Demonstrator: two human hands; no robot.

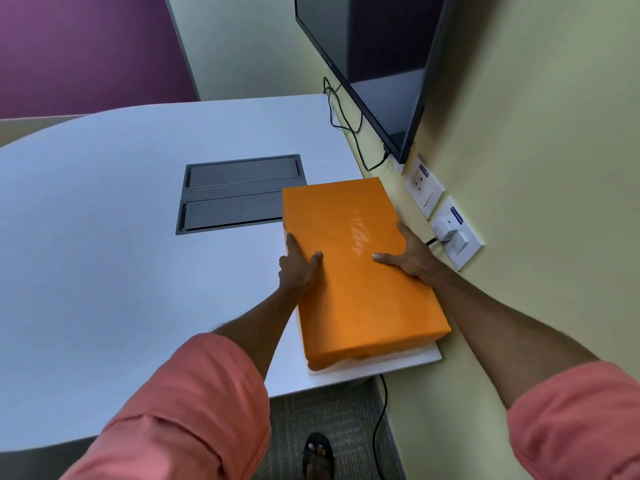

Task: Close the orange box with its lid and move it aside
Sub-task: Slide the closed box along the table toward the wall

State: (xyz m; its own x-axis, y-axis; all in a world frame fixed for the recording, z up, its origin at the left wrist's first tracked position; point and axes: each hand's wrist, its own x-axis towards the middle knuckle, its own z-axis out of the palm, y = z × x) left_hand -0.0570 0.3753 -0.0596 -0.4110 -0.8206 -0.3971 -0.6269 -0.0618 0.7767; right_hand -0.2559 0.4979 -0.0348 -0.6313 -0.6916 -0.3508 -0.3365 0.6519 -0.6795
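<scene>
The orange box (353, 271) lies on the white table (121, 237) near the table's right front corner, beside the wall. Its orange lid covers it, and a strip of white shows under the lid at the near end. My left hand (298, 268) grips the box's left side, thumb on top of the lid. My right hand (407, 252) grips the right side, thumb also resting on the lid. The fingers of both hands are hidden behind the box's sides.
A grey cable hatch (235, 194) is set into the table just left of the box. A black monitor (381, 64) hangs on the yellow wall, with wall sockets (446, 220) and a plugged adapter close to the box's right side. A cable runs down to the floor.
</scene>
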